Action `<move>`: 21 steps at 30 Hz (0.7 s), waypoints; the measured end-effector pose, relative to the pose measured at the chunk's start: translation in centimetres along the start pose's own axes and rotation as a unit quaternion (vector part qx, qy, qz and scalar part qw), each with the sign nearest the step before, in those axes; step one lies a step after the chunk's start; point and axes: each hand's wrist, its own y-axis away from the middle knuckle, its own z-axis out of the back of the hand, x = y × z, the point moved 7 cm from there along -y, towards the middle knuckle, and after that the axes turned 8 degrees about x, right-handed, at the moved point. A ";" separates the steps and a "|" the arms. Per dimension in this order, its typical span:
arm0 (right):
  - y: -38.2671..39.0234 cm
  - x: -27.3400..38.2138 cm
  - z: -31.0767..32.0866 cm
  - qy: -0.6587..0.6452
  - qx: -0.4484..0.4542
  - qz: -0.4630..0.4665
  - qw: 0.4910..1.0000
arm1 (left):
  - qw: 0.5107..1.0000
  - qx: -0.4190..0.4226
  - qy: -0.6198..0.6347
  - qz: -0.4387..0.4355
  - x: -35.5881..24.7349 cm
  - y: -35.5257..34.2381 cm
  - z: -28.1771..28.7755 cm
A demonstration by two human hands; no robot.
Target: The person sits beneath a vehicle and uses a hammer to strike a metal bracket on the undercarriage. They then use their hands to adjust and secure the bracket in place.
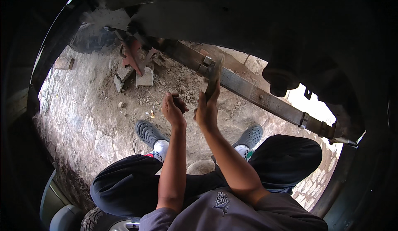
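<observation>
"While you're nearer, what are the hands doing?"

"The left hand [174, 108] is half curled, and I can't tell whether anything sits in it. Just beside it, the right hand [207, 108] reaches higher, its fingers pointing up at a long brownish piece [218, 65]. That's blurred, so I can't say if they're gripping it."

"And where's that piece?"

"Standing up in front of the steel bar [259, 94], close by a metal clamp [206, 64]. The bar slants down to the right; whether they touch, I can't tell."

"What's farther out?"

"Below the hands, two grey shoes [248, 137] planted apart on the dusty ground [99, 119]. Past the hands, loose rubble [186, 94], then a pale block [144, 77] beside a red metal piece [132, 57]. A dark underside [199, 19] hangs over everything, and a tyre [92, 222] shows behind, near the person's left elbow."
</observation>
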 end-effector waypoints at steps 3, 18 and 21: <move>-4.3 0.0 0.3 -0.015 -0.001 -0.033 0.999 | 1.000 -0.006 -0.003 0.024 0.9 0.5 -0.1; -6.1 1.0 0.4 -0.063 0.028 -0.103 0.992 | 0.999 0.036 -0.021 -0.001 0.0 0.3 0.7; -5.0 1.4 0.4 -0.071 0.025 -0.110 0.991 | 0.999 0.018 -0.031 0.004 -0.1 0.1 1.3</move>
